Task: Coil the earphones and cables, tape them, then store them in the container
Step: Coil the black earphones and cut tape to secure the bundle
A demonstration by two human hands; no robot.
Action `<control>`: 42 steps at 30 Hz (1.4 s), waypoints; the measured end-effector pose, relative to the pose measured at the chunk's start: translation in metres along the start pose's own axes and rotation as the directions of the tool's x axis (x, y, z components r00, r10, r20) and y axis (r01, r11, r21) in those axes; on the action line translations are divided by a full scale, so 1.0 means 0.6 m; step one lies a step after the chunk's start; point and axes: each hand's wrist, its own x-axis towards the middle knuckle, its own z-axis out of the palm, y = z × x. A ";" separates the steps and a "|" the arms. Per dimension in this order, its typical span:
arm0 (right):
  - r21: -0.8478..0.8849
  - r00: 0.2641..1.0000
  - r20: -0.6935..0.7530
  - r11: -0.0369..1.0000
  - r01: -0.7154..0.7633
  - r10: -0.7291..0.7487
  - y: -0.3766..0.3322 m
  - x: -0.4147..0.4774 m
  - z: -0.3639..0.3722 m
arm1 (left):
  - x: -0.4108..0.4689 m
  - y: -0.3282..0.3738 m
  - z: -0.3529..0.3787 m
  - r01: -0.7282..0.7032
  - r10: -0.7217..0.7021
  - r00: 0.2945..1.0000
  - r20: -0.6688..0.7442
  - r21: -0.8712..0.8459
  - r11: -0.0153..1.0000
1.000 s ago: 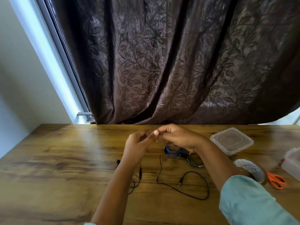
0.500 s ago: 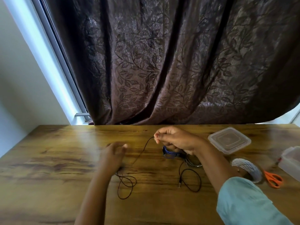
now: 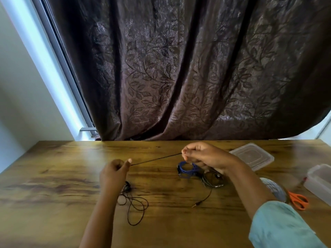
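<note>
Pinching a thin black earphone cable [image 3: 155, 159], left hand [image 3: 113, 173] and right hand [image 3: 202, 154] hold it taut, ends looping loosely

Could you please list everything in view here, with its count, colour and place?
earphones: one, black, loose on the table, one stretch taut between the hands
blue cable: one, blue, coiled, by the right hand
grey cable: one, grey, coiled, right of the blue cable
lid: one, clear, far right of the table
container: one, clear, right edge
tape: one roll, whitish, behind the right forearm
scissors: one, orange, right of the tape
table: one, brown wood
curtain: one, dark brown, behind the table
sleeve: one, teal, right arm
left hand: pinches the earphones
right hand: pinches the earphones
</note>
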 end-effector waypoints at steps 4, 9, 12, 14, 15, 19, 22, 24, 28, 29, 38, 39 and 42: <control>0.043 0.999 0.040 0.999 0.025 -0.027 -0.005 0.006 0.016 | -0.005 0.001 0.020 -0.026 -0.016 0.981 0.192 0.212 0.977; -0.030 0.995 0.038 0.995 0.093 -0.091 -0.026 0.019 0.047 | -0.054 0.100 0.045 -0.195 0.244 0.930 0.273 -0.195 0.961; -0.008 0.994 0.023 0.994 0.105 -0.104 -0.030 0.017 0.045 | -0.069 0.120 0.050 -0.273 0.328 0.912 0.247 -0.233 0.933; -0.039 0.995 0.010 0.995 0.095 -0.095 -0.026 0.013 0.031 | -0.063 0.106 0.045 -0.224 0.282 0.929 0.239 -0.244 0.944; -0.048 0.996 0.008 0.995 0.085 -0.084 -0.021 0.011 0.023 | -0.059 0.098 0.040 -0.176 0.251 0.928 0.276 -0.269 0.947; -0.065 0.998 -0.016 0.996 0.060 -0.061 -0.009 0.000 -0.001 | -0.045 0.062 0.012 -0.010 0.127 0.949 0.287 -0.376 0.927; -0.148 0.990 -0.064 0.982 0.117 -0.128 -0.002 0.003 0.000 | -0.038 0.028 0.000 0.049 0.061 0.954 0.293 -0.354 0.934; -0.213 0.986 -0.074 0.968 0.132 -0.151 0.005 0.007 0.006 | -0.038 0.004 -0.001 0.089 0.007 0.952 0.305 -0.299 0.950; -0.246 0.984 -0.104 0.963 0.114 -0.143 0.010 0.005 0.001 | -0.032 -0.038 -0.019 0.139 -0.109 0.959 0.260 -0.098 0.985; -0.248 0.983 -0.115 0.963 0.109 -0.141 0.010 0.004 -0.002 | -0.029 -0.045 -0.024 0.172 -0.139 0.928 0.346 -0.065 0.983; 0.251 0.980 -0.147 0.954 0.166 -0.132 0.000 0.006 0.019 | -0.050 0.031 0.007 -0.265 0.191 0.802 0.566 0.051 0.963; 0.280 0.982 -0.137 0.945 0.167 -0.133 -0.002 0.003 0.021 | -0.050 0.045 0.011 -0.319 0.274 0.854 0.443 0.029 0.947; 0.302 0.979 -0.132 0.934 0.190 -0.157 -0.006 0.000 0.031 | -0.060 0.094 0.033 -0.476 0.484 0.821 0.301 -0.106 0.873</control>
